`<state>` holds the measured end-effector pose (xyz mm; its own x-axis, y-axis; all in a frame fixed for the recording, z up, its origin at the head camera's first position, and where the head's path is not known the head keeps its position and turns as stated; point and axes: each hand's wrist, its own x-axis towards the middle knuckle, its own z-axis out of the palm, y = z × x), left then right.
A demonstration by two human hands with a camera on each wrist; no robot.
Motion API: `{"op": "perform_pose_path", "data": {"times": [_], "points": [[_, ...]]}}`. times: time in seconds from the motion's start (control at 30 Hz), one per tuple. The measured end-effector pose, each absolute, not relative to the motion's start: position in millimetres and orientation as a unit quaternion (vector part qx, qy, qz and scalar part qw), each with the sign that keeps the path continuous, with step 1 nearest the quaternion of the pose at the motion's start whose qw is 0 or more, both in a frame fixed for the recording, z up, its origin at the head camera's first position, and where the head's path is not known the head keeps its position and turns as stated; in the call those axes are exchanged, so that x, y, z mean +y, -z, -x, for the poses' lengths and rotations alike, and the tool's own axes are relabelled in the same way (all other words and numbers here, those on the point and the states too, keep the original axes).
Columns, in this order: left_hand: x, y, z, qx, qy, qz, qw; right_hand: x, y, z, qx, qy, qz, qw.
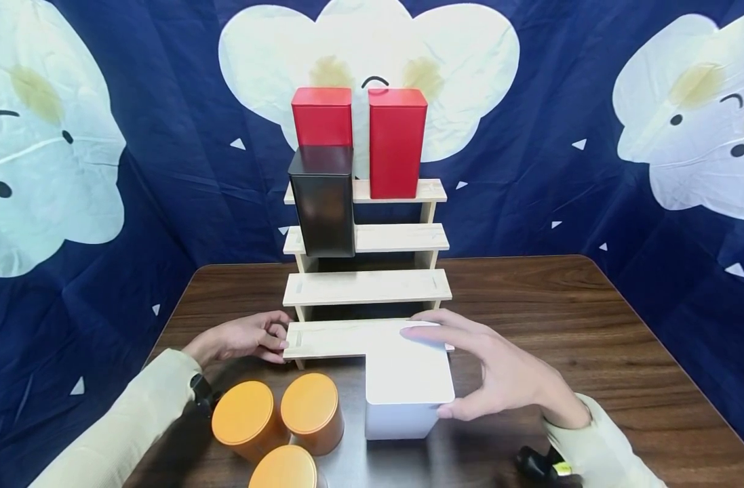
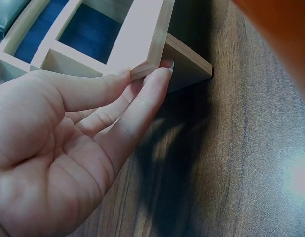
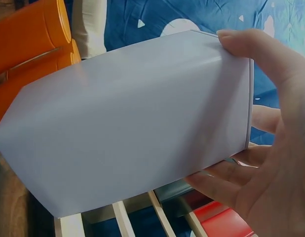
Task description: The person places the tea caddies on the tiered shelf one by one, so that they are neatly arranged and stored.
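My right hand point(image 1: 500, 366) grips a white square-sided tin point(image 1: 408, 373) near its top, thumb on one side and fingers across the other. The tin stands upright in front of the lowest step and overlaps its right part in the head view. In the right wrist view the tin's long plain side point(image 3: 123, 123) fills the middle. At the left end of the wooden stepped shelf point(image 1: 365, 288), my left hand point(image 1: 249, 337) pinches the lowest board. The left wrist view has the thumb over the board's corner point(image 2: 137, 47) and fingers under it.
Two red tins point(image 1: 398, 146) stand on the top step, and a black tin point(image 1: 323, 203) on the step below, left side. Several round orange canisters point(image 1: 310, 400) stand at the front left of the brown wooden table point(image 1: 530, 298). A dark blue cloth point(image 1: 182, 102) with white clouds hangs behind.
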<state>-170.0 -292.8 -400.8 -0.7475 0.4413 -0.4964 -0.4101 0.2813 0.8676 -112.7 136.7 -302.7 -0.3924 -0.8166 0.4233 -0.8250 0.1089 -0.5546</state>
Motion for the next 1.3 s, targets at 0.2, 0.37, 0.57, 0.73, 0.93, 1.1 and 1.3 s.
{"op": "perform_pose_path", "data": {"times": [0.2, 0.37, 0.57, 0.73, 0.93, 1.1, 1.3], "points": [[-293, 402, 170, 0.711, -0.607, -0.021, 0.353, 134, 299, 120, -0.739, -0.388, -0.551, 0.014], [-292, 401, 170, 0.710, -0.609, -0.020, 0.353, 134, 293, 126, -0.750, -0.382, -0.540, 0.018], [-292, 401, 171, 0.711, -0.606, -0.017, 0.356, 133, 288, 133, -0.750, -0.381, -0.540, 0.027], [-293, 401, 171, 0.712, -0.603, -0.010, 0.359, 132, 284, 139, -0.746, -0.384, -0.543, 0.038], [-293, 402, 172, 0.713, -0.602, -0.004, 0.361, 132, 281, 145, -0.745, -0.387, -0.541, 0.040], [-293, 402, 172, 0.711, -0.602, -0.010, 0.363, 135, 278, 149, -0.763, -0.389, -0.516, 0.021], [-295, 402, 171, 0.707, -0.607, -0.018, 0.362, 133, 273, 156, -0.755, -0.405, -0.516, 0.013]]}}
